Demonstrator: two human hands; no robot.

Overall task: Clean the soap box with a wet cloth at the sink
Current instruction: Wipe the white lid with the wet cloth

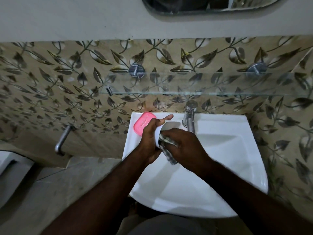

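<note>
Wiping step in hand: left hand [152,138] gripped the white soap box half [160,133] over the sink [237,167]; right hand [184,145] clenched the checked cloth [167,150] against it; pink half [144,123] lay on the rear-left rim, probably next to wipe.

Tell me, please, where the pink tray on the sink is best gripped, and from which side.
Probably pinch the pink tray across its two long edges, near the middle, coming down from above. It lies flat on the back left corner of the sink, so nothing reaches under it; the wall is close behind, and the left hand hides part of its right side.
</note>
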